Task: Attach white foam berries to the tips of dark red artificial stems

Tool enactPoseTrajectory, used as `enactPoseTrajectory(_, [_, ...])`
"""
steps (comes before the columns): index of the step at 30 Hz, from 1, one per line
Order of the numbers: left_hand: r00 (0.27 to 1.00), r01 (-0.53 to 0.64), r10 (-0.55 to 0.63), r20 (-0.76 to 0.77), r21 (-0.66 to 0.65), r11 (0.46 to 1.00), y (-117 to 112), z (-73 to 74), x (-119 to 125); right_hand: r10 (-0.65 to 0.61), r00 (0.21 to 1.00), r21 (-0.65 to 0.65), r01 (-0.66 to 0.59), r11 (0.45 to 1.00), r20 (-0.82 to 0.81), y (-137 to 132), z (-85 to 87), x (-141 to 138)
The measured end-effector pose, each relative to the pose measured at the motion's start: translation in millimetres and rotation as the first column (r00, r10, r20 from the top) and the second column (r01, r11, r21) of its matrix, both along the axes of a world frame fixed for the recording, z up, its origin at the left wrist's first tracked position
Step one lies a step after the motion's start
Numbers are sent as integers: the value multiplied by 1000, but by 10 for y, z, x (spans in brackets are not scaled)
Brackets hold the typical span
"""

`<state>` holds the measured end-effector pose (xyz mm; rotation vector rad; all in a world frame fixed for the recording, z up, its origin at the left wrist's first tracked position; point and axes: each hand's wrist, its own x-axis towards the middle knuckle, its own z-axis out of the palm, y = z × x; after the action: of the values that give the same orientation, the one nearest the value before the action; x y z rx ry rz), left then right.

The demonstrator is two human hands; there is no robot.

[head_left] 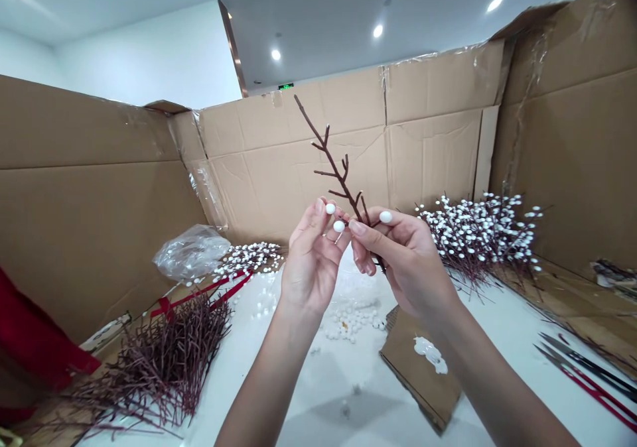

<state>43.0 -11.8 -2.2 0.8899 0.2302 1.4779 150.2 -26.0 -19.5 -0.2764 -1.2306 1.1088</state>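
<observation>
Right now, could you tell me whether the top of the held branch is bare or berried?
Bare: the upper twigs of the brown branch show no berries; the three white berries sit lower, at the fingertips.

The left hand (309,261) and right hand (401,261) have open air above them, right up to the cardboard wall (259,188). Lower down, a heap of bare twigs (164,361) stands in the way on the left, white-beaded sprays (478,241) block the right, and scissors (582,367) lie farther right.
</observation>
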Motion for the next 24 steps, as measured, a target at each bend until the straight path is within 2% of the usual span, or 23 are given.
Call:
enactPoseTrajectory(4, [995,96,-95,-17,63,993,29,-42,6,-41,999,51,40,998,28,32,-9,8])
enactPoseTrajectory(11, [993,105,-107,50,55,993,44,-50,28,-185,980,92,178,980,71,30,-11,2])
enactPoseTrajectory(15, [993,111,-115,36,80,991,60,-61,42,-209,974,111,200,974,82,22,-10,5])
enactPoseTrajectory(20, [999,49,-48,-13,77,996,75,-74,44,-198,978,104,191,976,61,21,8,10])
enactPoseTrajectory(24, [998,-31,35,-46,78,996,88,-79,35,-240,964,80,232,969,112,-3,20,19])
